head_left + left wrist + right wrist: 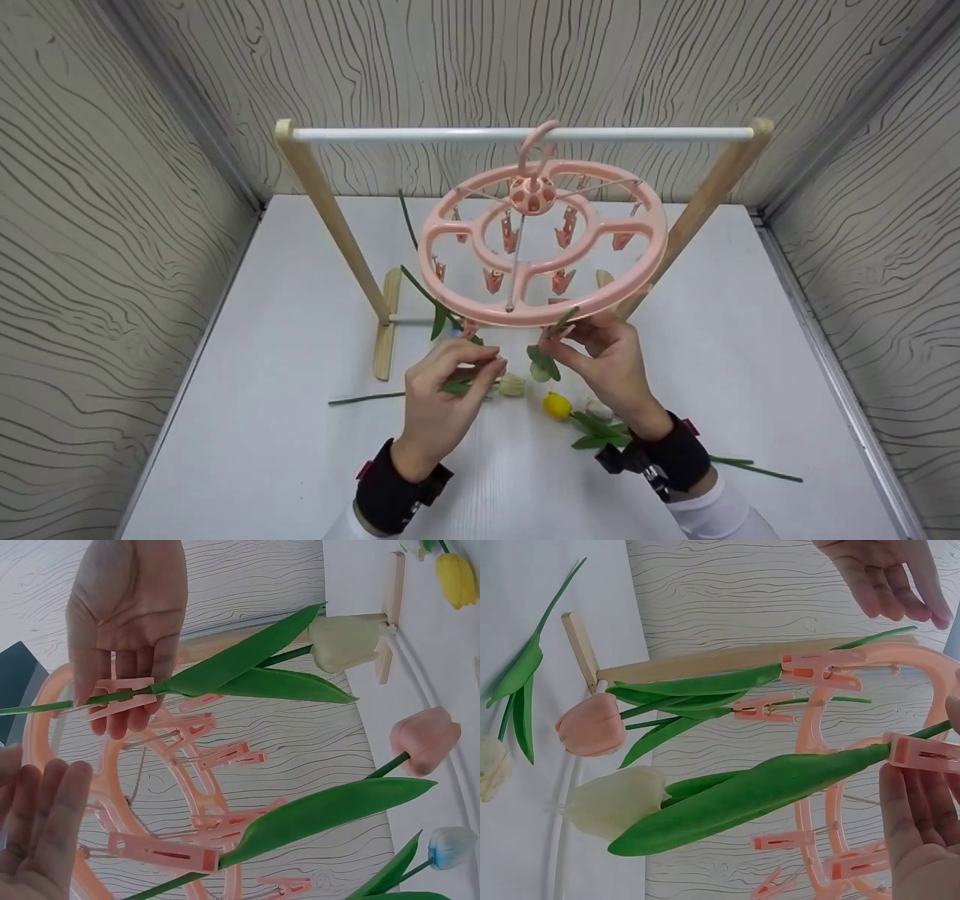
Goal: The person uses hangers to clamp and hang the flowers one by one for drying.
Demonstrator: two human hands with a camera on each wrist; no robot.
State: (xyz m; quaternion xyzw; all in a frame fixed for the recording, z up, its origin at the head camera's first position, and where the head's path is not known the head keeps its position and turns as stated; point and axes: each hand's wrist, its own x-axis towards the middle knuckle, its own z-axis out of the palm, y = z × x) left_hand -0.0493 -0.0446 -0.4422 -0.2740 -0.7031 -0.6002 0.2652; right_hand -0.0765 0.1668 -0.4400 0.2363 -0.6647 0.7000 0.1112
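A pink round clip hanger (657, 236) hangs by its hook, with several pink clothespins around its rings. My right hand (611, 367) pinches one clothespin (928, 754) at the near rim, thumb on one side and fingers on the other. Between that clothespin's jaws runs the green stem of a white tulip (619, 802), its head hanging down. My left hand (442, 401) is held beside the near left rim, fingers loosely bent with nothing between them. A pink tulip (426, 739) hangs from another clothespin (163, 851), close to a blue-and-white tulip (452, 847).
The hanger's rack has a white rod (390, 135) and wooden posts (330, 217). On the white table (300, 465) lie a cream tulip (512, 385) below my left hand, and a yellow tulip (557, 406) and another pale tulip (600, 409) near my right wrist.
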